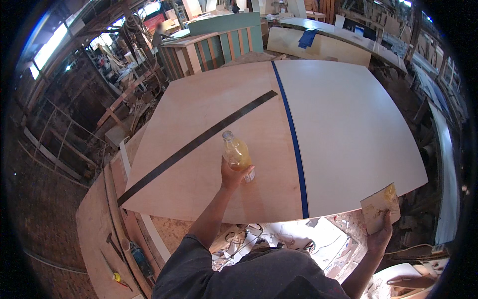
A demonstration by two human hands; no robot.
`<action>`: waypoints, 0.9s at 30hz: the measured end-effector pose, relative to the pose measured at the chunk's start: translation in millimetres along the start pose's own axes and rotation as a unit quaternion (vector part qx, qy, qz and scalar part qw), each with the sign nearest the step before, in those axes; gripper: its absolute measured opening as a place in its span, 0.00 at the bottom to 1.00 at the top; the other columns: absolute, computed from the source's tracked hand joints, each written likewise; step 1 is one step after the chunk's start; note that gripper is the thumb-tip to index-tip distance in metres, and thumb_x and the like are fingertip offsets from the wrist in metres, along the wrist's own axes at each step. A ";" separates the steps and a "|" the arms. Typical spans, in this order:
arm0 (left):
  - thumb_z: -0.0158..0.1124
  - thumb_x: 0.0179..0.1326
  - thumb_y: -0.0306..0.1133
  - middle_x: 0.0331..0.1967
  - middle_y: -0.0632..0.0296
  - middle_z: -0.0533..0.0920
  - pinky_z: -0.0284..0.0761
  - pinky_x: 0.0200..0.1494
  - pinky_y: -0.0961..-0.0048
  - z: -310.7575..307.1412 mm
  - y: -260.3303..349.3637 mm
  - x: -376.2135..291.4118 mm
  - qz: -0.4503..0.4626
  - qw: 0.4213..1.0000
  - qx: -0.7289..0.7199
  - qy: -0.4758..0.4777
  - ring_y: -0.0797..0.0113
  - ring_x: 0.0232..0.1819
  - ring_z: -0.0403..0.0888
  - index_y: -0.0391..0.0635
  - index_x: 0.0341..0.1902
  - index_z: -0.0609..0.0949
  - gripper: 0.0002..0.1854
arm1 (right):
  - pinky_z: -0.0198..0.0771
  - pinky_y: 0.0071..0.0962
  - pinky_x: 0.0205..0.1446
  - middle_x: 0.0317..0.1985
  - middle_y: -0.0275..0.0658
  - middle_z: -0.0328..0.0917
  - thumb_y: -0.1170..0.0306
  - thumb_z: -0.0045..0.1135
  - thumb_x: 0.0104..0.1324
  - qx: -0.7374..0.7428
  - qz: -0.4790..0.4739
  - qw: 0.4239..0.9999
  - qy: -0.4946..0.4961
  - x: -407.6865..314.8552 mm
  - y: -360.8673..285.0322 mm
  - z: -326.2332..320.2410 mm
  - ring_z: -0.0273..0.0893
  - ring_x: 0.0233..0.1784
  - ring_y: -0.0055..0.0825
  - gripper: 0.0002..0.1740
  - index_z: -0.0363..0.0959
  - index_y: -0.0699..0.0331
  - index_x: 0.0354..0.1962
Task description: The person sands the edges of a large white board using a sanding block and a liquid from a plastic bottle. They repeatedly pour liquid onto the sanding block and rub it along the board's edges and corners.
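Note:
My left hand grips a clear plastic bottle with yellowish contents, tilted above the bare plywood panel. Whether its base touches the panel, I cannot tell. Out past the near right corner, my right hand holds a small flat piece of board with a yellow smear at its top corner. A long dark strip runs diagonally across the plywood. Along the joint between it and the white-faced sheet lies a dark blue strip.
At the lower left, a wooden bench carries a hammer, a blue power tool and a yellow tool. Behind the sheets stands a green cabinet frame. Another person is at the far left. A blue cloth hangs behind.

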State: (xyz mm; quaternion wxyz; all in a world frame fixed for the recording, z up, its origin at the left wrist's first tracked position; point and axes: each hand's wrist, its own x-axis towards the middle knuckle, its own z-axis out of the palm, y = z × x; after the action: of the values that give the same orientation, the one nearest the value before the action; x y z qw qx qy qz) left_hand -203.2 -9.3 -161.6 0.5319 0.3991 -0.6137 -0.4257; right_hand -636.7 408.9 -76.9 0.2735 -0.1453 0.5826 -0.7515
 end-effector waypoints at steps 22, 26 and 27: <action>0.91 0.48 0.33 0.62 0.54 0.76 0.79 0.63 0.59 -7.2 -26.6 2.6 0.052 0.996 0.078 -0.001 0.58 0.62 0.79 0.40 0.71 0.69 0.49 | 0.80 0.45 0.64 0.66 0.39 0.78 0.50 0.58 0.79 0.197 0.068 0.978 0.000 4.0 11.8 -7.4 0.80 0.66 0.39 0.33 0.69 0.60 0.72; 0.87 0.54 0.46 0.67 0.49 0.72 0.71 0.71 0.49 -33.2 -60.9 -0.3 0.043 0.996 0.073 0.002 0.51 0.69 0.72 0.41 0.74 0.69 0.49 | 0.86 0.52 0.56 0.62 0.40 0.82 0.55 0.60 0.79 0.235 0.062 0.970 -0.032 -3.4 21.2 -30.7 0.82 0.64 0.42 0.27 0.71 0.59 0.68; 0.80 0.60 0.51 0.71 0.47 0.69 0.67 0.74 0.47 -44.4 -63.8 -13.2 0.074 0.988 0.134 0.028 0.48 0.73 0.69 0.40 0.75 0.68 0.47 | 0.87 0.53 0.54 0.61 0.42 0.82 0.56 0.59 0.80 0.245 0.066 0.967 0.020 -13.8 3.2 -7.1 0.83 0.64 0.43 0.26 0.72 0.61 0.67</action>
State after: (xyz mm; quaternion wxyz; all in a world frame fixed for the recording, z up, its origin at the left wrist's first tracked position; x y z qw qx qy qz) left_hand -155.2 -21.6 -223.0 0.5205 0.4321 -0.6779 -0.2877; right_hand -628.6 422.0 -80.6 0.3385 -0.0198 0.3944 -0.8541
